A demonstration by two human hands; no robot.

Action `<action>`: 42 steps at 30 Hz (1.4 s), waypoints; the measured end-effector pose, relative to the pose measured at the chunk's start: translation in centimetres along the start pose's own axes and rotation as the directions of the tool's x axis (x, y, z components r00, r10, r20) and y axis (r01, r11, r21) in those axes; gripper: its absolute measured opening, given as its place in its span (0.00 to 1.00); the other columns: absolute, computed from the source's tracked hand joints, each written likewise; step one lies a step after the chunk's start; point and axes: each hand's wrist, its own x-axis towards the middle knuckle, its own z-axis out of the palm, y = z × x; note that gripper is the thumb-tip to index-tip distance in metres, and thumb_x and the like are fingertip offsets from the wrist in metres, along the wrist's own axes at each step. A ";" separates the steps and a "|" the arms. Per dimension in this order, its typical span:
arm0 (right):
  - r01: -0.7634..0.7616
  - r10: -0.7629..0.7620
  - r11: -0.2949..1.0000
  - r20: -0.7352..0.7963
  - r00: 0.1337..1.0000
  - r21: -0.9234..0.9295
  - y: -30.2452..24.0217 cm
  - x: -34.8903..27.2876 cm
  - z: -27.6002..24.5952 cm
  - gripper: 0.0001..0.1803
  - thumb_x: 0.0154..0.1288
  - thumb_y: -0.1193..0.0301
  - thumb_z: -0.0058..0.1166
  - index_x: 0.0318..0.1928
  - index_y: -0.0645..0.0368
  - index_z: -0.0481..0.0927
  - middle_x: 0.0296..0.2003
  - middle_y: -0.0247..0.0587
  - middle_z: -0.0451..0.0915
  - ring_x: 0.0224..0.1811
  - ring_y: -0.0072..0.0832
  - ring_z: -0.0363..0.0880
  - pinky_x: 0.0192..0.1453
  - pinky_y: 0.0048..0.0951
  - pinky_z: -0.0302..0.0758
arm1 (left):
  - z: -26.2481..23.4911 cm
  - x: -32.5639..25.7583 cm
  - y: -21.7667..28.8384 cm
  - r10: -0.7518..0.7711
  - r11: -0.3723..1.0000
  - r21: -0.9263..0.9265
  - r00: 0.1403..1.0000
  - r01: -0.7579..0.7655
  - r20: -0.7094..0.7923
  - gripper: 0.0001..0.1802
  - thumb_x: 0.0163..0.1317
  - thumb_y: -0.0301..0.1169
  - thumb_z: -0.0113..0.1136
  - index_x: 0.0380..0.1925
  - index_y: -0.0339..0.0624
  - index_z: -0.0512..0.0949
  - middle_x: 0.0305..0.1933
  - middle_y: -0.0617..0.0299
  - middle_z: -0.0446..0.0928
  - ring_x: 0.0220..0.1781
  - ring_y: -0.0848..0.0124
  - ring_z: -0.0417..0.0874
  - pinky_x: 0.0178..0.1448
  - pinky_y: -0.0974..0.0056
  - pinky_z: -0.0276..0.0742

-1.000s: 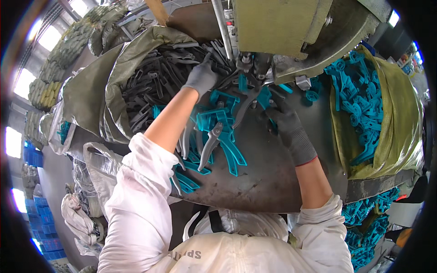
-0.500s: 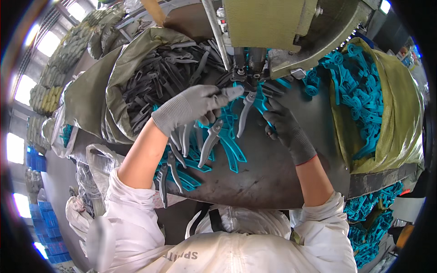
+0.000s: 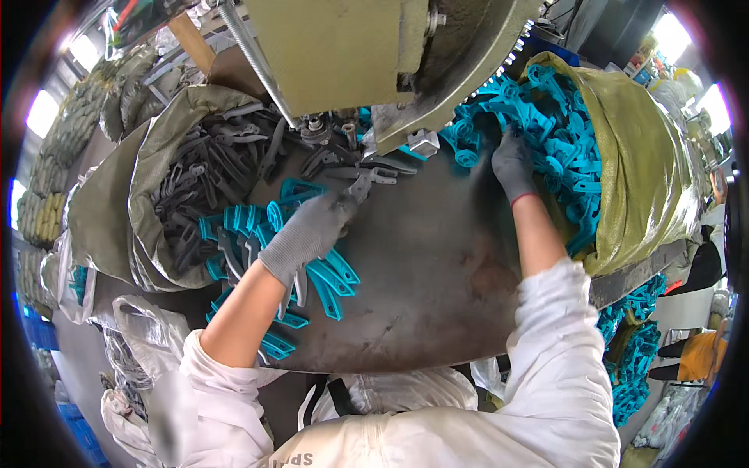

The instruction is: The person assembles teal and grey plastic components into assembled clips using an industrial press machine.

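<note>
My left hand (image 3: 308,230), in a grey glove, is closed on a grey metal tool piece (image 3: 360,186) that points toward the olive-green press machine (image 3: 367,54). It hovers over a heap of teal-handled finished pieces (image 3: 312,273) on the dark metal worktable (image 3: 421,288). My right hand (image 3: 511,164), in a dark grey glove, reaches into the pile of teal plastic handles (image 3: 554,132) in the yellow-green sack (image 3: 647,156) on the right. Its fingers are buried among the handles, so what they hold is hidden.
An open grey-green sack (image 3: 148,164) of dark metal blanks (image 3: 218,164) stands at the left. More teal parts (image 3: 632,351) lie in a bag below the table's right edge. Plastic bags (image 3: 133,351) hang at the lower left. Stacked sacks (image 3: 39,210) line the far left.
My right hand has swung from the machine's base to the right into the sack of teal handles. My left hand has dropped slightly lower and left, still with a metal piece.
</note>
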 end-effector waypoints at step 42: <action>-0.282 -0.582 0.329 0.429 0.691 0.901 -11.6 -13.5 -6.1 0.20 0.60 0.72 0.49 0.54 0.57 0.71 0.42 0.38 0.72 0.34 0.20 0.74 0.30 0.22 0.74 | -2.3 1.0 -0.2 -0.141 0.631 -0.755 0.984 0.176 0.112 0.15 0.53 0.26 0.59 0.43 0.37 0.75 0.41 0.55 0.78 0.38 0.66 0.82 0.37 0.66 0.79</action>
